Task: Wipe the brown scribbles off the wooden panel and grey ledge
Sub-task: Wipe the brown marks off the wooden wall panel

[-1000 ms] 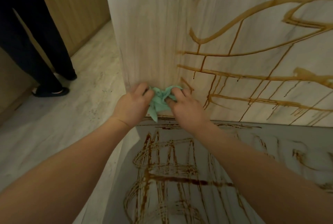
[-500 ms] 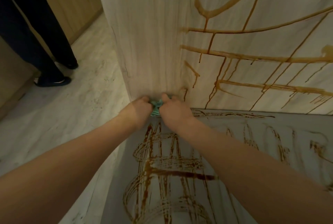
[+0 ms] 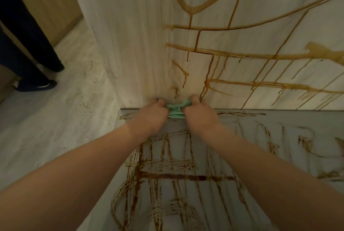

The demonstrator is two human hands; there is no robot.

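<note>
Upright wooden panel (image 3: 141,35) directly ahead; grey ledge (image 3: 279,165) open rightward.

Pale marbled floor (image 3: 61,111) meets wooden wall panelling (image 3: 50,2) at left.

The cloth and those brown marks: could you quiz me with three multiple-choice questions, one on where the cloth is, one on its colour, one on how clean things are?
1. Where is the cloth?
A. Where the panel meets the ledge
B. On the floor
C. Draped over a forearm

2. What colour is the cloth?
A. Red
B. Green
C. Black

3. What is the state of the ledge?
A. Wiped clean
B. Covered by paper
C. Marked with brown scribbles

Answers:
1 A, the left hand and right hand bunch it at the foot of the panel.
2 B, it shows pale green between the hands.
3 C, brown strokes cross most of the grey surface.
</note>
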